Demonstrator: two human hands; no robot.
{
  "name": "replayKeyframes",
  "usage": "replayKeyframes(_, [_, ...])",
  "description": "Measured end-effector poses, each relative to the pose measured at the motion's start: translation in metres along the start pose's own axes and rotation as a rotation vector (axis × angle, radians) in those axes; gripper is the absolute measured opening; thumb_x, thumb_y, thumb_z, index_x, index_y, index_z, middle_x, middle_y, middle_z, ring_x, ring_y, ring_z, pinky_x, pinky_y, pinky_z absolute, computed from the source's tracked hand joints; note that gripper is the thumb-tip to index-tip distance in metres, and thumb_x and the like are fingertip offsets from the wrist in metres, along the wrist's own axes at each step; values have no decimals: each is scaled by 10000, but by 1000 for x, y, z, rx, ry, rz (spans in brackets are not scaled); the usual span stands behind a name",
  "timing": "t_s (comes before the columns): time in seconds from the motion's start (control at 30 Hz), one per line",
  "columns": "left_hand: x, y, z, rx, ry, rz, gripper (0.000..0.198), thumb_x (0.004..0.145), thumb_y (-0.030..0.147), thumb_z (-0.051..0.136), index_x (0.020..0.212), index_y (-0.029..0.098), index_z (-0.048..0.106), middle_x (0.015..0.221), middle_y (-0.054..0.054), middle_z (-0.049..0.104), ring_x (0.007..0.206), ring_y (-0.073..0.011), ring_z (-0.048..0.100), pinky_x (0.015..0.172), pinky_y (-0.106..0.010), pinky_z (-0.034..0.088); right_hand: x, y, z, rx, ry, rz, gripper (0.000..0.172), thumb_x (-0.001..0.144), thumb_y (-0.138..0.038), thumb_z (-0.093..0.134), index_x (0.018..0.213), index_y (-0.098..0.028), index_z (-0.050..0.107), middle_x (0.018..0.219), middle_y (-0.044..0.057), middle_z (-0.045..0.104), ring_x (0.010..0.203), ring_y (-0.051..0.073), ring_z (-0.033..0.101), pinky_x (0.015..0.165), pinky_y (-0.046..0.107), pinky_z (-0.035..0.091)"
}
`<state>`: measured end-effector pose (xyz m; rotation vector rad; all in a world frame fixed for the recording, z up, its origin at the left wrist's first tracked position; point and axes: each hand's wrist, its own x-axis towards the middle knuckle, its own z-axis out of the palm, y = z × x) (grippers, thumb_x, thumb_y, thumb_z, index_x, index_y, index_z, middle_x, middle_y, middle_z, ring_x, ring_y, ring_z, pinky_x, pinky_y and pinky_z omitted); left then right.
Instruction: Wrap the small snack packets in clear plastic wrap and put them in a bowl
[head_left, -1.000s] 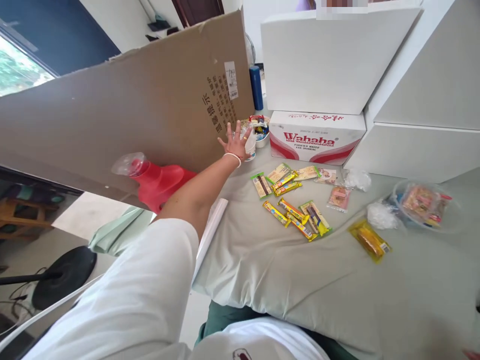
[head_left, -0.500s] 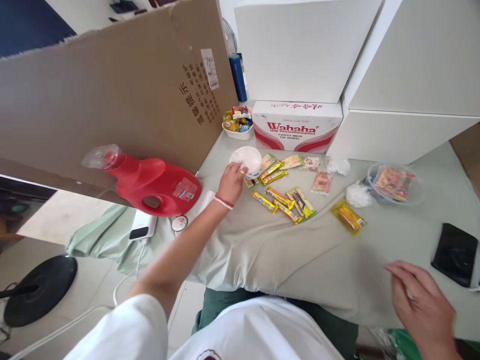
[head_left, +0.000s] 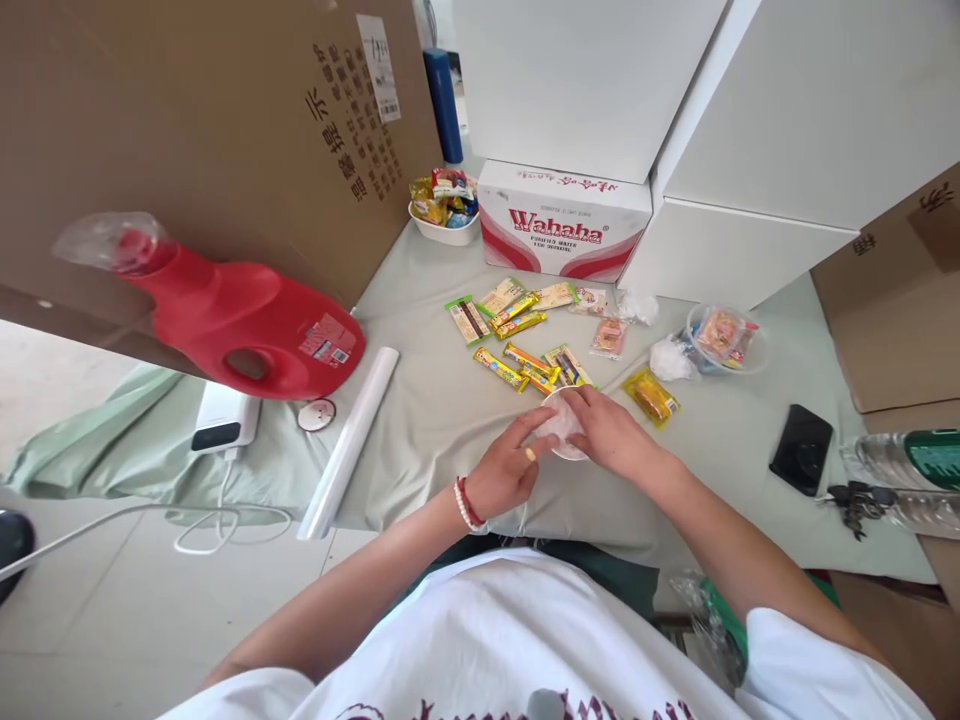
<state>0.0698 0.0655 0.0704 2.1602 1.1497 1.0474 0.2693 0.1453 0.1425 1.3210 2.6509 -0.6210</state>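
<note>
A small white bowl (head_left: 564, 424) is between my two hands near the front of the cloth-covered table. My left hand (head_left: 511, 462), with a ring and bracelets, grips its left side, fingers over the rim. On its right side my right hand (head_left: 606, 430) also holds the bowl, fingertips reaching inside. Just behind it lie yellow snack packets (head_left: 501, 370) and a green-edged packet (head_left: 568, 366). Further back are more yellow packets (head_left: 517, 322) and another green-edged packet (head_left: 466, 320). The bowl's contents are hard to make out behind my fingers.
A red jug (head_left: 262, 325), a white roll (head_left: 352, 440) and a power bank (head_left: 226, 418) are at the left. Behind stand a tub of snacks (head_left: 445, 232) and a Wahaha box (head_left: 562, 225). A clear tub (head_left: 750, 340), a black phone (head_left: 802, 448) and bottles (head_left: 926, 458) are at the right.
My left hand has brought the bowl from the back left toward me and to the right. My right hand has moved left onto the bowl. The camera view has shifted.
</note>
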Motion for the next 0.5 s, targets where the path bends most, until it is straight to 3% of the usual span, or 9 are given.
replayKeyframes(0.13, [-5,-6,6,-152,271,-392,344,926,191,538,1269,219,530,1401,-166,568,1318,-274,594,1040,-496,572,7,-15,-3,-177,-70,26,567,887,-163,713,1419,-159,519,1443,202,538,1174,320,666,873,371,553])
replayKeyframes(0.2, [-2,-13,14,-211,261,-553,294,974,294,530,1251,198,540,1298,-165,617,1226,-276,645,974,-484,599,13,-21,-4,-230,-129,59,572,894,-216,715,1419,-128,506,1426,228,557,1115,335,695,830,384,566])
replayKeyframes(0.3, [3,-22,27,-298,94,-555,382,1000,444,543,1295,202,574,1274,-152,655,1194,-287,661,992,-492,585,26,-22,-3,-210,-205,91,596,878,-315,750,1381,-104,511,1251,214,666,1063,338,716,818,390,575])
replayKeyframes(0.37, [4,-23,33,-331,34,-496,595,925,531,668,1414,220,528,1394,-170,605,1272,-320,622,1002,-495,580,32,-19,0,-193,-202,118,540,864,-334,755,1320,-124,555,1173,190,692,1053,326,719,811,374,577])
replayKeyframes(0.5, [-1,-17,41,-258,91,-463,1117,668,559,913,1575,218,356,1604,-228,407,1480,-417,422,1168,-599,441,27,-14,13,-183,-108,178,411,894,-330,686,1280,-208,616,1256,162,653,1005,305,728,740,362,580])
